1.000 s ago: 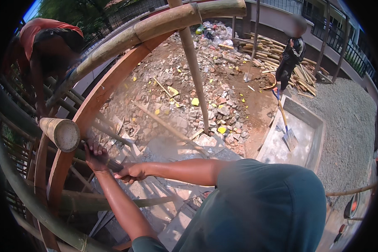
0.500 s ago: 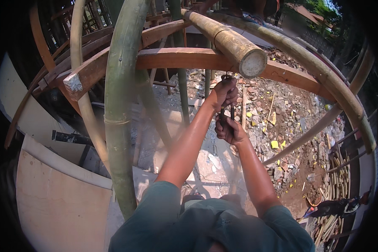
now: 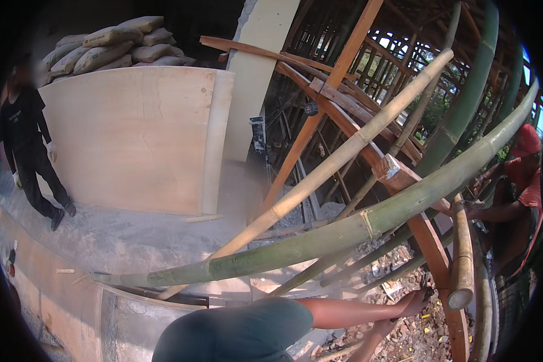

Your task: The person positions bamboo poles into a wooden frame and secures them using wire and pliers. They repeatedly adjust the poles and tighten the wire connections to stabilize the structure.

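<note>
My left hand is at the lower right, closed around a dark metal tool of which only a small part shows. Just below it my right hand is also closed, with a bit of dark tool at its fingers. Both forearms reach out from my green sleeve. Beside my left hand runs a reddish wooden beam. The cut end of a yellowish bamboo pole lies just right of the hands. The tool's head is hidden at this angle.
A thick green bamboo pole crosses before me, with a paler pole slanting behind it. A person in red crouches at right; another in black stands left by a plywood sheet. Stacked sacks lie behind. Rubble lies below.
My view has swung to the left, so the hands now appear at the lower right. Both stay near the bamboo's cut end. The two people and the sacks have come into fuller view.
</note>
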Motion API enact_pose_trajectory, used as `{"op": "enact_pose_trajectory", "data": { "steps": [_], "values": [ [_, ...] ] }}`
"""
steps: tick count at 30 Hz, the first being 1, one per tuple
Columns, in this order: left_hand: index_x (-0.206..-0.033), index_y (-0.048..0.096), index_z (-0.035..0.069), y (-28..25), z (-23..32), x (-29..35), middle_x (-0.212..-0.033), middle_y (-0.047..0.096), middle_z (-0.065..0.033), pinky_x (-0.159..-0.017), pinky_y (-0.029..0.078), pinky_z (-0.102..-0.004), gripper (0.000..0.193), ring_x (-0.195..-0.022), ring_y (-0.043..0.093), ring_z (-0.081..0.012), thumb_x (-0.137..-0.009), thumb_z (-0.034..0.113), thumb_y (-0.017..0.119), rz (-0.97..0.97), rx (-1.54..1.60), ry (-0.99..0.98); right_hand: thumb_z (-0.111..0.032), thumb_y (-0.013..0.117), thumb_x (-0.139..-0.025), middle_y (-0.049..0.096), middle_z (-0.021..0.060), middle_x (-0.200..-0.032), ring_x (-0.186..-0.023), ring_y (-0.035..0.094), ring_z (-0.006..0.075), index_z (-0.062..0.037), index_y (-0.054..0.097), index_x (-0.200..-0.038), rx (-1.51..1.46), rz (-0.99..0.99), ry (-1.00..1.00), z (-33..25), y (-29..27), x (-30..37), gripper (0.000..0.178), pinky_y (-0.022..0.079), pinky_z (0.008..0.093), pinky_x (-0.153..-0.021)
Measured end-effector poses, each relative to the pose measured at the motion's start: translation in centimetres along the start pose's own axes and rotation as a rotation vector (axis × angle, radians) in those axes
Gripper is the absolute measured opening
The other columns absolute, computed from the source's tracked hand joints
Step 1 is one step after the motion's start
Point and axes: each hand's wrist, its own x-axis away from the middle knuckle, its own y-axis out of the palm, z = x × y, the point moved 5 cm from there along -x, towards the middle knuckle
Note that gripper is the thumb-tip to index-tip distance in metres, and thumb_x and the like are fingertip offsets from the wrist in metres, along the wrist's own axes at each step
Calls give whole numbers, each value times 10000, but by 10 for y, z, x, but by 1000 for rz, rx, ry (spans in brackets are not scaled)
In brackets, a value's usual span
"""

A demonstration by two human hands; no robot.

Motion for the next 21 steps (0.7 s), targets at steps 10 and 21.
{"op": "enact_pose_trajectory", "data": {
  "steps": [10,21],
  "values": [
    [-733,496,82,-35,-4,-10,-537,455,-13,-415,396,-330,362,-411,425,-140,-963,330,626,-630,464,-338,-466,675,-923,279,-45,-691,-570,265,86,-127,436,-935,-1065,-1200,541,-24,116,78,415,263,256,-529],
    [-1072,577,-14,-4,-48,-32,-964,630,-214,-796,470,-442,393,-897,620,-338,-875,321,637,373,-66,-158,-354,639,-955,618,167,-1309,-1104,651,291,45,503,-1364,965,-199,-243,-62,48,48,588,502,444,-901]
  ]
}}
